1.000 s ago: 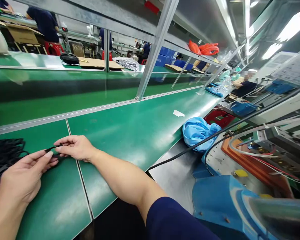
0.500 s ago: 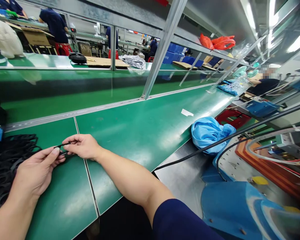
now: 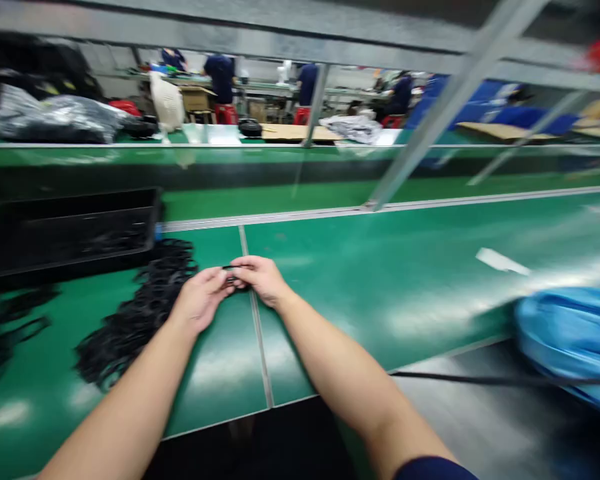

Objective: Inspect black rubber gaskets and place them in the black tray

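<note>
Between my two hands is a thin black ring-like part (image 3: pixel 231 268), small and blurred, so its exact kind does not show. My left hand (image 3: pixel 203 293) pinches its left side with thumb and fingers. My right hand (image 3: pixel 261 279) grips the right side, fingertips close to the left ones. Both hands hover low over the green work surface, near a seam strip. Just left of them lies a heap of black ring-like parts (image 3: pixel 140 303), partly hidden by my left forearm.
A black tray (image 3: pixel 70 263) with similar parts stands at the left behind the heap; more black parts (image 3: pixel 10 333) lie at far left. A white scrap (image 3: pixel 503 261) and a blue cloth bundle (image 3: pixel 570 333) are at right. A metal post (image 3: pixel 430 127) slants upward. People work in the background.
The view has swung left, bringing the black tray and the whole heap into sight. Both hands keep hold of the black part and sit closer together.
</note>
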Demonstrator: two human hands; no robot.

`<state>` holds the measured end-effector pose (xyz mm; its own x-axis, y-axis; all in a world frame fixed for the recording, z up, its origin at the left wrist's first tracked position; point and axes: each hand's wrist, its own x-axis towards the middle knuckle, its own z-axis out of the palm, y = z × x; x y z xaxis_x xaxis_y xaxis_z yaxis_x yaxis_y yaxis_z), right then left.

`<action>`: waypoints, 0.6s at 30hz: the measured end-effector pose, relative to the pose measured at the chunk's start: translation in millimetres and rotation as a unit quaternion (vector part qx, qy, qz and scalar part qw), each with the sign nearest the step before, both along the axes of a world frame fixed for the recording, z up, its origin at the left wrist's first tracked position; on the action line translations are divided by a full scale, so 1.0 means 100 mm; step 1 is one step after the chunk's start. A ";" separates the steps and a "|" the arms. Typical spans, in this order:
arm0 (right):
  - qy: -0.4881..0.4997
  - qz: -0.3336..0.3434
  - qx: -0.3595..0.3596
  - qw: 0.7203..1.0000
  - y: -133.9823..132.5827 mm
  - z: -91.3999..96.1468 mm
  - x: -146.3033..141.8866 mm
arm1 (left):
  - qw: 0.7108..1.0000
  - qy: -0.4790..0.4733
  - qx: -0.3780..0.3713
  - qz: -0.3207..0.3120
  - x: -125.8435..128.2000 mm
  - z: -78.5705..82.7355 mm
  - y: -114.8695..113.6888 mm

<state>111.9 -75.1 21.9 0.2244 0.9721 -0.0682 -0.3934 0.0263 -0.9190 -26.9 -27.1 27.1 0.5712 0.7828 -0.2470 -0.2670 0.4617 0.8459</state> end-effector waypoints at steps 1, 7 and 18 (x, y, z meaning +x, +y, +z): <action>0.001 -0.009 0.005 1.000 0.01 0.00 0.01 | 1.000 -0.008 -0.009 0.002 0.01 0.00 0.02; -0.015 -0.025 0.024 0.999 0.05 -0.04 0.05 | 0.999 -0.017 -0.007 0.030 0.01 0.00 0.08; 0.046 0.030 -0.004 0.998 0.01 0.03 0.07 | 0.992 0.020 0.093 0.085 0.03 -0.04 0.08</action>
<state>118.6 -74.4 25.2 0.1577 0.9831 -0.0935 -0.4774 -0.0070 -0.8786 -24.1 -18.7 23.6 0.4197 0.9010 -0.1093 -0.2918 0.2480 0.9238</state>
